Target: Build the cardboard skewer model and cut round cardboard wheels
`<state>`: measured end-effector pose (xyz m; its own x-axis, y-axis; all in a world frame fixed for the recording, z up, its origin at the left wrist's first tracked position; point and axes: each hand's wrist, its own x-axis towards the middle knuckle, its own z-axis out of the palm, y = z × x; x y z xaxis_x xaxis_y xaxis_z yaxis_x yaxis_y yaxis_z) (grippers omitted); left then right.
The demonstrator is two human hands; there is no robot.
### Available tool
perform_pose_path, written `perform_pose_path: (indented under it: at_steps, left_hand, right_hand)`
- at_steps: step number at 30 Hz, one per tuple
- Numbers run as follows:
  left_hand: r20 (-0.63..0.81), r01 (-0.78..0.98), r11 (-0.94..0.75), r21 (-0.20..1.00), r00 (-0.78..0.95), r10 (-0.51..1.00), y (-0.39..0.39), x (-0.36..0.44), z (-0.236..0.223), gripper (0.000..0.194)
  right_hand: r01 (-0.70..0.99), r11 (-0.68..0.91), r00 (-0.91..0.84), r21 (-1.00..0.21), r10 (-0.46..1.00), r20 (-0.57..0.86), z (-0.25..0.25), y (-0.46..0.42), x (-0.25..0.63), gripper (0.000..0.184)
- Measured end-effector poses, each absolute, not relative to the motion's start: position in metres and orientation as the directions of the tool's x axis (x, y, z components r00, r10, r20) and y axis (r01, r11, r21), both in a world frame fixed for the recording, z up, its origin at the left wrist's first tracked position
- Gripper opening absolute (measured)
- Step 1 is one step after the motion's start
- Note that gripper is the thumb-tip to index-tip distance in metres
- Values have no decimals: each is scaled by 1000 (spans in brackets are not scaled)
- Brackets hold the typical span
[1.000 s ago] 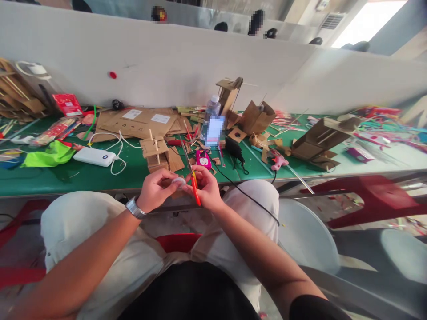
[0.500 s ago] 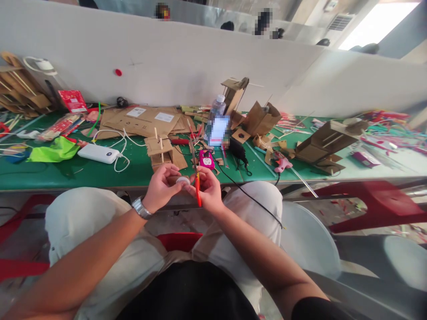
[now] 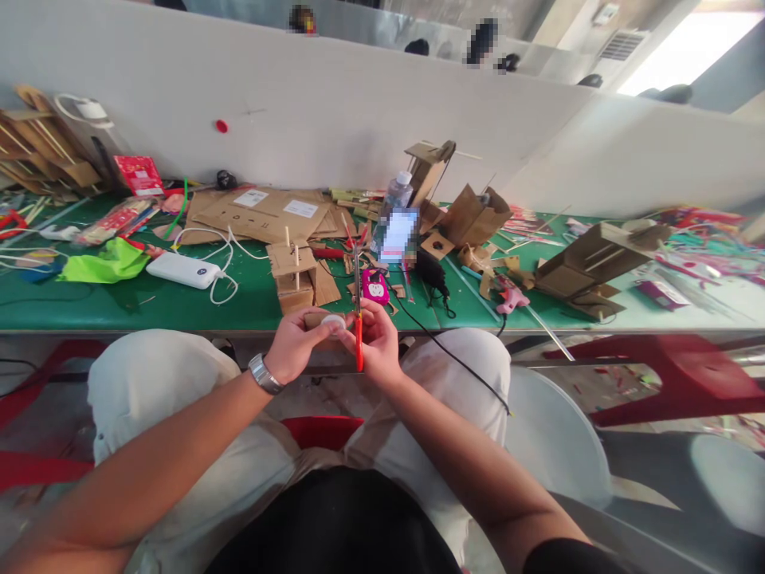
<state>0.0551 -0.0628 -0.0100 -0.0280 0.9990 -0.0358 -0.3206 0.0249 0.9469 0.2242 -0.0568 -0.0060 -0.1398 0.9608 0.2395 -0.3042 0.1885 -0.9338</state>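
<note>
Scissors (image 3: 359, 341), one pair, mid-frame, blades up; right hand (image 3: 381, 344) grip closed on them. Left hand (image 3: 290, 347) grip pinched on one white disc (image 3: 334, 321) plus brown piece (image 3: 314, 319). Bench (image 3: 251, 309) behind: one phone (image 3: 397, 237) partly blocking one bottle (image 3: 400, 192), one pink socket (image 3: 375, 288); white power bank (image 3: 182, 271) left of centre.

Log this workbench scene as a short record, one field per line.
Left hand: pinches a round white piece; brown piece beside it
Right hand: holds orange-handled scissors, blades pointing away from the person
Left wrist: metal watch
Surface: green tabletop
Bench, left: white power bank with cable, bright green sheet
Bench, middle: flattened cardboard, clear bottle behind a lit screen
Bench, right: pink glue gun, cardboard structure
Unclear: whether the blades are closed
</note>
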Motion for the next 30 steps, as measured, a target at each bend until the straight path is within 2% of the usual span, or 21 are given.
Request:
perform_pose_path:
  at_steps: [7, 14, 22, 26, 30]
  left_hand:
    - [-13, -300, -16, 954, -95, 995, -54, 39, -1, 43]
    - [-33, -293, 9, 956, -76, 997, -49, 17, 26, 46]
    - [59, -144, -65, 988, -41, 997, -47, -4, 27, 45]
    - [52, -121, -54, 991, -19, 998, -47, -7, 26, 47]
    - [61, -80, -62, 995, -20, 998, -48, -8, 29, 48]
  right_hand:
    - [-290, 104, -202, -951, 965, 167, 1, -58, 227, 61]
    - [-256, -48, -473, -966, 877, 82, 7, -60, 237, 57]
    - [-33, 102, -631, -994, 770, 100, 12, -61, 242, 52]
    - [53, 104, -668, -993, 743, 42, 19, -65, 241, 49]
    - [55, 95, -653, -994, 756, 36, 22, -67, 239, 47]
